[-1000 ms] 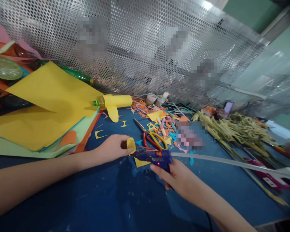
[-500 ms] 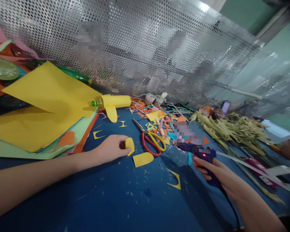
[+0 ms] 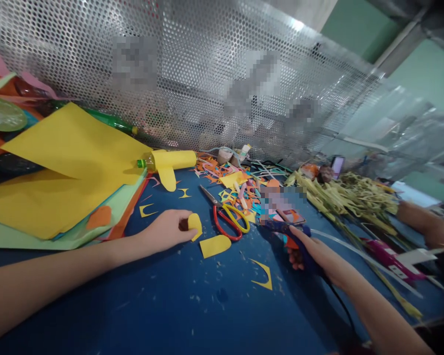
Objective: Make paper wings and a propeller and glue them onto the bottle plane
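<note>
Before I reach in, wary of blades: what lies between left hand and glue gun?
Head view: scissors lie there, with a yellow paper piece just nearer the camera.

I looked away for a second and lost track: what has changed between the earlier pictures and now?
The right hand carried the glue gun rightward, away from the left hand, uncovering more of the rounded yellow paper. Nothing was taken up or let go: the left hand still pinches its small yellow piece. The scissors and yellow-wrapped bottle stayed put.
</note>
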The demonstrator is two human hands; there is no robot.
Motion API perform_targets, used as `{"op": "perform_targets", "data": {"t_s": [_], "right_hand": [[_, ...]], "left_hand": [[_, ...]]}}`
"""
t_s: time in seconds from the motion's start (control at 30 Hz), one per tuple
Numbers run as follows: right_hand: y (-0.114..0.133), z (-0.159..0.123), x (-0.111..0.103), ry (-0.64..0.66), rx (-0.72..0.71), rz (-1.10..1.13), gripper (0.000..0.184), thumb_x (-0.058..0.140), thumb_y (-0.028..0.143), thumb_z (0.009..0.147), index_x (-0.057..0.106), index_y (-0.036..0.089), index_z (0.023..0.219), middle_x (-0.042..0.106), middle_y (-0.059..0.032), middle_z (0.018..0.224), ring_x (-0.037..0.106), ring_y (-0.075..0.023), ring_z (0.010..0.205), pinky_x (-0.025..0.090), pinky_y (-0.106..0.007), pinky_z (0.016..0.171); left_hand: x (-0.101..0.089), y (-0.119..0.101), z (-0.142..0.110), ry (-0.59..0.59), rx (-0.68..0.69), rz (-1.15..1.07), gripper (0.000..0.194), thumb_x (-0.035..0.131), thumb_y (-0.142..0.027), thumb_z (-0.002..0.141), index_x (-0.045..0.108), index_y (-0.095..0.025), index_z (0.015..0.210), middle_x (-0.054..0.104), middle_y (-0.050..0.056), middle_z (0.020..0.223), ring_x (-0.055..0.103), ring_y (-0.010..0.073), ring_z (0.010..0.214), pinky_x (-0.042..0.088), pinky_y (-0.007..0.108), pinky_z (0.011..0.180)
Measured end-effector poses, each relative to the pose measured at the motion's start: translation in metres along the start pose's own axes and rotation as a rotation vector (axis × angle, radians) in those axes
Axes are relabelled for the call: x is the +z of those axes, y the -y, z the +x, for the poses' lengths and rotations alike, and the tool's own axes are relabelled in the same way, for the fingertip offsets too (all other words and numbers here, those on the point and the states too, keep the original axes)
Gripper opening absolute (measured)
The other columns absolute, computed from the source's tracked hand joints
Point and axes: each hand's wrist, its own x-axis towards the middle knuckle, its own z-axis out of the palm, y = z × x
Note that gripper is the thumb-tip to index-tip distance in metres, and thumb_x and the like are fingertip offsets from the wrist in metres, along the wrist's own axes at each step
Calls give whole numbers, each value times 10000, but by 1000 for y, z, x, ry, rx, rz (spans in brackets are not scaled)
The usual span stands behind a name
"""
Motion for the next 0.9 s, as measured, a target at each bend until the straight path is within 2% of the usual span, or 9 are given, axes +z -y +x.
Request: {"op": "perform_targets", "data": {"t_s": [0.13,0.33,0.43,0.5,0.57,0.67,0.73,0.8,0.9], "right_hand": [[6,16,-3,-13,-44,-488,714,186,629,864,562,180,456,649,-132,512,629,-205,456,495,-284,473],[11,13,-3,-259,-293,-954,329,449,389,853,690,187,757,689,-124,662,666,-273,701,436,-312,596],[16,-6,6,-430,-302,-1169,501,361,477,873,653,156,622,673,-199,677,657,-344,690,413,-367,552],[24,-21,18,-527,-327,-1282,498,342,465,887,620,170,598,667,-185,657,657,-340,678,415,-372,551],[34,-35,36,-470,-486,-1258,398,394,422,886,607,180,652,670,-144,663,652,-306,671,429,-362,568],[49,-47,70,-79,-842,-973,182,476,322,876,606,202,831,675,-56,782,640,-200,716,472,-291,634],[56,-49,92,62,-1040,-871,161,503,190,854,606,211,975,655,-52,950,615,-187,863,477,-303,766],[59,-48,108,123,-1196,-882,222,517,170,850,605,200,1052,622,-72,1040,556,-216,999,417,-379,907],[59,-43,121,173,-1252,-916,230,548,200,844,616,205,1064,593,-81,1039,516,-238,1022,398,-423,918]], "left_hand": [[0,0,0,-16,-1,-15,199,550,-362,727,616,-177,758,644,5,703,585,159,648,405,234,561],[0,0,-1,-6,9,-19,195,542,-362,737,608,-178,752,634,-5,685,582,155,635,400,228,547],[0,0,-1,-2,6,-33,200,535,-368,748,607,-181,754,633,-3,683,582,158,630,400,231,542],[0,0,-1,-5,8,-50,204,536,-369,749,608,-178,760,634,-1,687,583,159,633,403,233,546],[0,0,-1,-4,15,-61,206,533,-368,754,606,-176,757,631,-1,685,583,157,633,402,234,549],[1,0,-1,-3,14,-45,209,529,-370,758,606,-176,755,629,-1,686,583,159,636,397,234,546],[0,0,-1,-10,13,-26,213,527,-369,760,612,-174,772,631,1,697,582,162,643,395,235,548],[-1,-1,-1,-19,22,-9,214,520,-363,764,613,-172,783,629,2,698,576,160,639,391,235,547],[-2,-4,-1,-23,41,2,202,502,-347,775,599,-170,768,618,-2,692,565,150,627,383,231,543]]}}
